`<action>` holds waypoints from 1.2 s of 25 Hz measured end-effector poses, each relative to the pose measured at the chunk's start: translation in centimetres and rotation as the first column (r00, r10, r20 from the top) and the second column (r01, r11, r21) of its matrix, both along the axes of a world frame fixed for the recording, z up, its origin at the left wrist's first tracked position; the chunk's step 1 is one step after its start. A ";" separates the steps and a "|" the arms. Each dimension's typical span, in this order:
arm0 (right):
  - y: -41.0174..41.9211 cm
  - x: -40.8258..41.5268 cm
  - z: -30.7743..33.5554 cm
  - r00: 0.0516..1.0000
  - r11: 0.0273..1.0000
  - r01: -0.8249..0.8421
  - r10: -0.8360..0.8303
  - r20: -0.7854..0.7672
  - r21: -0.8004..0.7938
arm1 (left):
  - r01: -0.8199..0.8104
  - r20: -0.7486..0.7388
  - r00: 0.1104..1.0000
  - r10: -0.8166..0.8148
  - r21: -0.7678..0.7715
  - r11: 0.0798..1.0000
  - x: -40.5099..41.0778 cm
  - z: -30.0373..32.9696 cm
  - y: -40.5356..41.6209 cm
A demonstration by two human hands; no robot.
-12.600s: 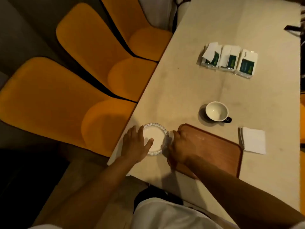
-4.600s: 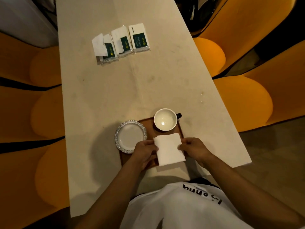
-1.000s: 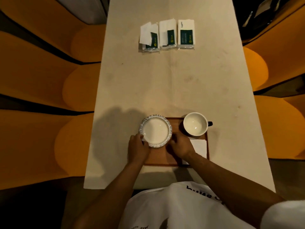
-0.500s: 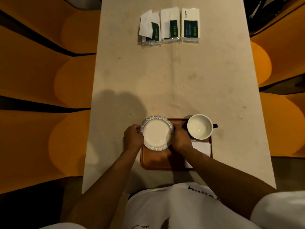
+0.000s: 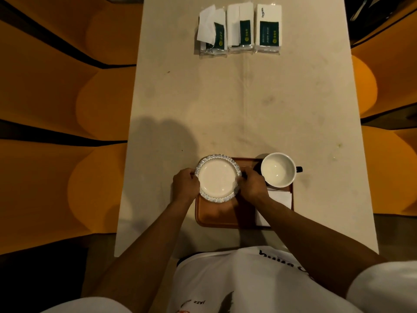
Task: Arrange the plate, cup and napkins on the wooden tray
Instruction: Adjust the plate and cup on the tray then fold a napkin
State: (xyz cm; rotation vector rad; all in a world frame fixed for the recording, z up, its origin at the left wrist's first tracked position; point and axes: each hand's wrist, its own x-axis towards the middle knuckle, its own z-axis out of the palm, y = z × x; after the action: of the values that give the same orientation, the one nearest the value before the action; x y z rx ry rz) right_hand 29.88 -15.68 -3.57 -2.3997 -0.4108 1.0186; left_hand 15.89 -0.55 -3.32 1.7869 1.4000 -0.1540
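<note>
A wooden tray (image 5: pixel 216 216) lies at the near edge of the table. The white plate (image 5: pixel 217 178) with a frilled rim sits over the tray's far left corner. My left hand (image 5: pixel 185 185) grips its left rim and my right hand (image 5: pixel 253 185) grips its right rim. A white cup (image 5: pixel 278 170) with a dark handle stands on the tray's far right corner. A folded white napkin (image 5: pixel 278 199) lies on the tray's right side, partly hidden under my right forearm.
Three packs of napkins (image 5: pixel 240 28) lie in a row at the far end of the beige table (image 5: pixel 248 105). Orange chairs (image 5: pixel 67 109) line both long sides. My white shirt fills the bottom of the view.
Both hands have slid up along the plate's rim to hold it at its left and right sides. The plate has shifted slightly onto the tray's left corner.
</note>
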 end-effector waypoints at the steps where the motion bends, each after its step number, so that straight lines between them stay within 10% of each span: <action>1: -0.1 -0.1 0.0 1.000 1.000 -0.006 0.006 -0.002 0.002 | 0.000 -0.003 1.000 0.000 0.000 1.000 -0.1 0.1 -0.1; 30: -4.9 -5.7 0.5 0.998 0.994 -0.054 0.050 -0.044 -0.096 | 0.003 0.030 1.000 -0.002 -0.030 1.000 -6.0 0.9 -4.9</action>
State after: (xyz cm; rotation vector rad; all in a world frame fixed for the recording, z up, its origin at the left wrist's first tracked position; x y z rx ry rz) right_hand 24.16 -20.58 -3.08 -2.4610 -0.4196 1.1337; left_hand 9.84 -5.42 -2.46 1.7598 1.3680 -0.1484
